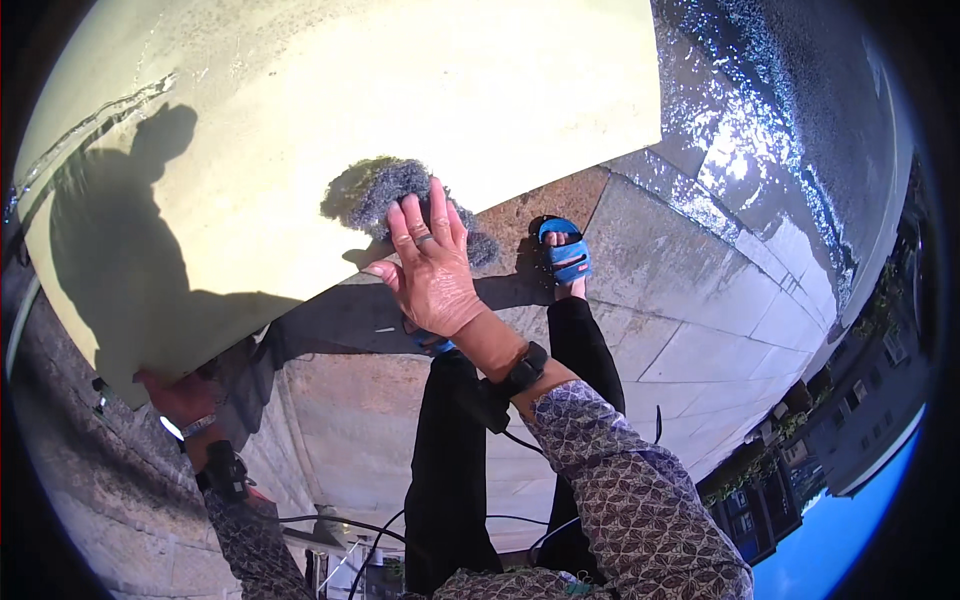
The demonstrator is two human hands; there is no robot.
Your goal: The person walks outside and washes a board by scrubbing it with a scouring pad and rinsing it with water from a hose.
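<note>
A large pale yellow board (480,90) fills the upper left, bright in the sun. Lying on it near its lower edge is a dark grey, fuzzy scouring pad (375,190) that looks like steel wool. My right hand (430,265) rests palm down over the pad, its fingers stretched out and spread and its thumb out to the left. A ring and a black wrist strap show on this arm. At the board's lower left corner, in shade, my left hand (182,400) grips the edge; part of its fingers is hidden.
Paving slabs (690,290) lie below the board, wet and glinting (740,150) at upper right. My feet in blue sandals (568,255) stand close to the board's edge. Black cables (385,530) hang near my legs. Buildings (870,390) show at the right rim.
</note>
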